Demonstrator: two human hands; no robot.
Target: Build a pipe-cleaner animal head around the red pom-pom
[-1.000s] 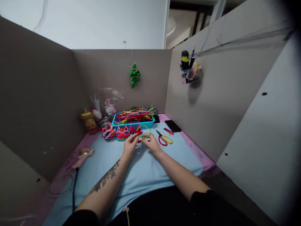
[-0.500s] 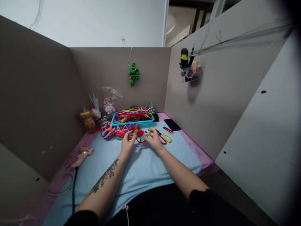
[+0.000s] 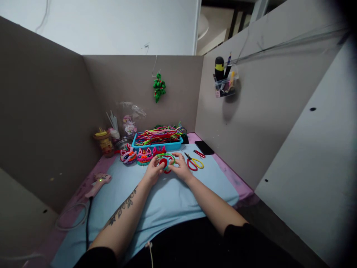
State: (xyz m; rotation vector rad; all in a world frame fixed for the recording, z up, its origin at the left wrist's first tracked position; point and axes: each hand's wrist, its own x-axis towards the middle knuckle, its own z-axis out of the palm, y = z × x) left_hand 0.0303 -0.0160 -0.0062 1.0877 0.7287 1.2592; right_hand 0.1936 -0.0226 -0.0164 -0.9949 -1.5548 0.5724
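Between my two hands is a small pipe-cleaner craft point(image 3: 164, 162), with a red round patch, a light blue part and green and red loops. My left hand point(image 3: 153, 170) grips its left side, thumb over the red patch. On the right side, my right hand point(image 3: 180, 168) pinches it between thumb and fingers. The fingers partly cover it. Just behind my hands stand colourful pipe-cleaner animal heads point(image 3: 144, 157) with pink ears. Scissors point(image 3: 195, 163) with one red and one yellow handle lie to the right of my right hand.
A blue basket point(image 3: 157, 147) full of pipe cleaners stands at the back. A phone point(image 3: 204, 147) and a red-handled tool point(image 3: 199, 153) lie at the right. A pink glue gun point(image 3: 98, 185) with its cord is at the left, near a drink cup point(image 3: 104, 143). Partitions point(image 3: 145, 89) enclose the table.
The craft has been turned and lowered slightly, and its tall green loop now lies flatter. My left thumb has moved onto the red patch, and both hands have shifted a little closer to me.
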